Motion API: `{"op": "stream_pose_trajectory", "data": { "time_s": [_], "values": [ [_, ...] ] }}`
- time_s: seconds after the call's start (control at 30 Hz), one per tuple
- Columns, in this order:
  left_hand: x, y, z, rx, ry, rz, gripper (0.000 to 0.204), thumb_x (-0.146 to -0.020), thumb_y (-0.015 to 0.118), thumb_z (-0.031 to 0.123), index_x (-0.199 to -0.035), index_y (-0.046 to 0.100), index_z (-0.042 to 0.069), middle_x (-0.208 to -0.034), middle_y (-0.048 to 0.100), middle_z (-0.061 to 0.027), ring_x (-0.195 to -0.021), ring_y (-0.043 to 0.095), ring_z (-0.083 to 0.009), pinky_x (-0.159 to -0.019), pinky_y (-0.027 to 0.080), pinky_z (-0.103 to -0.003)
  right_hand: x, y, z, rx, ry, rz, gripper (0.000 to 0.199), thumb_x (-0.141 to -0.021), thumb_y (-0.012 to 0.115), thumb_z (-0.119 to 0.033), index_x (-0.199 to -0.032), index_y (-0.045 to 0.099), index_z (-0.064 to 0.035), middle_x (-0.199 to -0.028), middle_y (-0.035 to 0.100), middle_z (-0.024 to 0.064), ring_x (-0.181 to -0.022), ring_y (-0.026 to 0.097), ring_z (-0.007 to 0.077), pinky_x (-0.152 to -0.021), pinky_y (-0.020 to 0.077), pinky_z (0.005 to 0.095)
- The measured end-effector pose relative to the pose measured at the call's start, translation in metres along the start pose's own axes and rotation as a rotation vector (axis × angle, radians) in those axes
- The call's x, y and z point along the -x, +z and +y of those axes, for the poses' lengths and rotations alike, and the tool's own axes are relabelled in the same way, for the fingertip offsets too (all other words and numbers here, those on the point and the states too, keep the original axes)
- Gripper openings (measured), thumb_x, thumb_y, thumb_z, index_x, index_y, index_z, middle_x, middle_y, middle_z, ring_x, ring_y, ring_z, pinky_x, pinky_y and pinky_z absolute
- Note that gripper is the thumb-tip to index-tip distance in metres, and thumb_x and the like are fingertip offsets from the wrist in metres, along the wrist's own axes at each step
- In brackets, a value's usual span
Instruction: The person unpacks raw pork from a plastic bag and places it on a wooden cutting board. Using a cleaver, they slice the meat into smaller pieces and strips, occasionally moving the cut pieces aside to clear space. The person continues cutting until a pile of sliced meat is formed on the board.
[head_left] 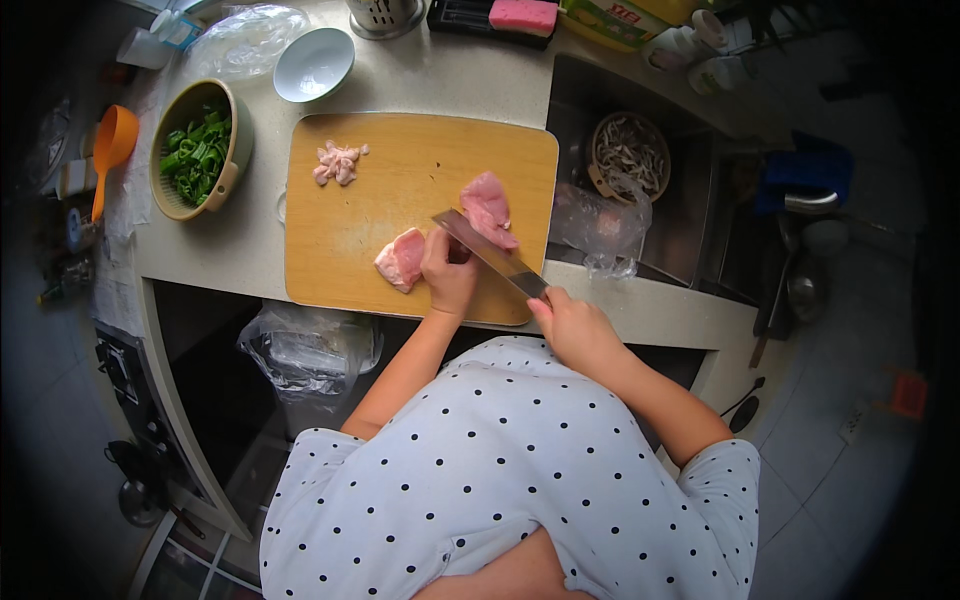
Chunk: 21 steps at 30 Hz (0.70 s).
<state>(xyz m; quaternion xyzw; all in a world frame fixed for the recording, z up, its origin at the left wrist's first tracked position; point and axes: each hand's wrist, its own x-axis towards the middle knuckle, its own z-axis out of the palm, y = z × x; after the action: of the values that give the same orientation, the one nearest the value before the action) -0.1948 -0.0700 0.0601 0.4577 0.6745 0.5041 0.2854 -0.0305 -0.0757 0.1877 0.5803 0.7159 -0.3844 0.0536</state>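
My right hand is closed around the handle of a kitchen knife, whose broad blade slants up and left over the wooden cutting board. The blade's tip end lies between my left hand and a pink slab of raw meat on the right of the board. My left hand is curled close to the blade, its fingertips partly hidden. Against its left side lies a piece of raw meat with a pale fatty edge; I cannot tell whether the fingers grip it. Small cut pieces of pale fat sit at the board's upper left.
Left of the board stands a colander of cut green peppers, with a white bowl behind the board. The sink on the right holds a basket of greyish strips and a plastic bag. A lined bin sits below the counter.
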Motion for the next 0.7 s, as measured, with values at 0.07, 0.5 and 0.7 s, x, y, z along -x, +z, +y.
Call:
{"op": "stream_pose_trajectory", "data": {
  "time_s": [0.07,0.5,0.7],
  "values": [
    [0.000,0.002,0.000,-0.027,0.049,-0.024,0.026,-0.070,0.073,0.005,-0.093,0.061,0.001,-0.077,0.056,-0.0046,-0.066,0.054,-0.0152,-0.059,0.045,-0.027,-0.018,0.001,-0.007,-0.012,0.012,-0.022,0.035,-0.094,0.048,-0.033,-0.097,0.054,0.0013,-0.074,0.062,0.0260,-0.069,0.060,0.0453,-0.062,0.0487,0.0517],
    [-0.001,0.002,0.001,-0.003,0.016,-0.049,0.020,-0.067,0.071,0.003,-0.084,0.059,0.000,-0.070,0.053,-0.0042,-0.061,0.051,-0.0136,-0.055,0.043,-0.026,-0.032,0.021,0.013,-0.086,-0.074,0.098,0.038,-0.093,0.049,-0.036,-0.088,0.054,0.0011,-0.064,0.061,0.0240,-0.061,0.061,0.0436,-0.056,0.0498,0.0505],
    [0.002,-0.002,-0.003,-0.068,0.119,-0.040,0.023,-0.070,0.073,0.004,-0.090,0.061,0.000,-0.079,0.058,-0.0084,-0.063,0.056,-0.0173,-0.055,0.047,-0.028,-0.088,0.040,-0.006,-0.130,-0.179,0.166,0.041,-0.094,0.047,-0.039,-0.090,0.054,0.0009,-0.071,0.062,0.0253,-0.066,0.062,0.0431,-0.061,0.0495,0.0499]
  ]
}}
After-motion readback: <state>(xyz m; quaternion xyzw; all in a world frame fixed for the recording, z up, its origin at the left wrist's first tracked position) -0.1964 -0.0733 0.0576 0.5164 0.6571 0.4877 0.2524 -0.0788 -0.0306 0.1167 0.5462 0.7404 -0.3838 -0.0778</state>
